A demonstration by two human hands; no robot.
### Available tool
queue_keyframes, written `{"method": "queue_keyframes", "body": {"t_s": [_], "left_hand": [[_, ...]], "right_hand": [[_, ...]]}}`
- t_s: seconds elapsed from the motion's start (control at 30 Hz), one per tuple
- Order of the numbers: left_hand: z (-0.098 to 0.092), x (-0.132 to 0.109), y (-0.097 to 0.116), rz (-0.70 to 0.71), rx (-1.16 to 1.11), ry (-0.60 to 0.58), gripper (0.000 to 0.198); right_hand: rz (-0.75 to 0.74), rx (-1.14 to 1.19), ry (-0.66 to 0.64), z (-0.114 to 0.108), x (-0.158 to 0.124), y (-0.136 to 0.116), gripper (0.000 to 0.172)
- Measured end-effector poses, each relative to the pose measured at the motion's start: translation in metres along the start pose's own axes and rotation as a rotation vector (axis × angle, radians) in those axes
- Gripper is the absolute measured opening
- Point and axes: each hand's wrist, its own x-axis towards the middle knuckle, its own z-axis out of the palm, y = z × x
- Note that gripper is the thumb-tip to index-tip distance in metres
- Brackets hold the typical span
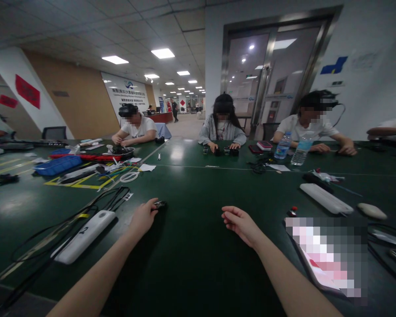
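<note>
On the green table [198,264], my left hand [143,217] has its thumb and fingers closed on a small black object [160,204] with a shiny part. Its kind is too small and dark to make out. To the right, my right hand [240,222] is held over the table with its fingers loosely bent and partly apart. Nothing shows between those fingers. Bare table surface lies between my two hands.
A white power bank marked 2 [84,237] with black cables lies left. A blue tray [57,165] and wires sit farther back. At right are a lit, blurred tablet or phone [317,264], a white bar [325,198] and bottles [302,149]. Several people sit across.
</note>
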Motion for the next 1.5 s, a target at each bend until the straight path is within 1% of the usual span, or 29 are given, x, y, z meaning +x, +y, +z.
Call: {"method": "queue_keyframes", "body": {"t_s": [0.07, 0.13, 0.2, 0.27, 0.33, 0.4, 0.5, 0.7, 0.87, 1.0, 1.1, 1.2, 1.33, 1.5], "left_hand": [[0.012, 0.004, 0.023, 0.050, -0.044, -0.017, 0.044], [0.026, 0.006, 0.050, 0.131, -0.106, -0.034, 0.046], [0.040, 0.005, 0.079, 0.202, -0.183, -0.076, 0.046], [0.052, 0.001, 0.105, 0.259, -0.254, -0.121, 0.047], [0.059, -0.006, 0.125, 0.302, -0.313, -0.169, 0.048], [0.062, -0.012, 0.134, 0.328, -0.355, -0.210, 0.048], [0.062, -0.018, 0.133, 0.338, -0.399, -0.237, 0.043], [0.061, -0.019, 0.125, 0.344, -0.472, -0.253, 0.036], [0.058, -0.017, 0.128, 0.309, -0.533, -0.303, 0.042], [0.055, -0.017, 0.128, 0.325, -0.569, -0.348, 0.042], [0.058, -0.017, 0.126, 0.339, -0.596, -0.359, 0.039], [0.065, -0.014, 0.124, 0.342, -0.648, -0.357, 0.038], [0.071, -0.011, 0.123, 0.343, -0.718, -0.342, 0.039], [0.069, -0.011, 0.125, 0.317, -0.759, -0.365, 0.042]], "right_hand": [[-0.022, -0.006, 0.013, 0.001, -0.001, 0.000, 0.021], [-0.045, -0.045, 0.022, 0.002, -0.002, 0.000, 0.021], [-0.095, -0.148, 0.067, 0.002, -0.001, 0.001, 0.022], [-0.120, -0.192, 0.131, 0.001, -0.001, 0.002, 0.023], [-0.155, -0.242, 0.191, -0.002, 0.000, 0.002, 0.024], [-0.191, -0.307, 0.236, -0.005, 0.001, 0.001, 0.025], [-0.232, -0.402, 0.263, -0.006, 0.000, 0.000, 0.023], [-0.308, -0.703, 0.226, 0.003, -0.002, 0.002, 0.027], [-0.276, -0.760, 0.179, 0.002, -0.001, 0.004, 0.030], [-0.308, -0.805, 0.147, 0.005, 0.000, 0.005, 0.032], [-0.323, -0.836, 0.110, 0.011, 0.001, 0.005, 0.032], [-0.348, -0.890, 0.081, 0.018, 0.003, 0.005, 0.032], [-0.337, -0.957, 0.093, 0.022, 0.008, 0.007, 0.030], [-0.292, -0.976, 0.105, 0.022, 0.013, 0.009, 0.027]]}}
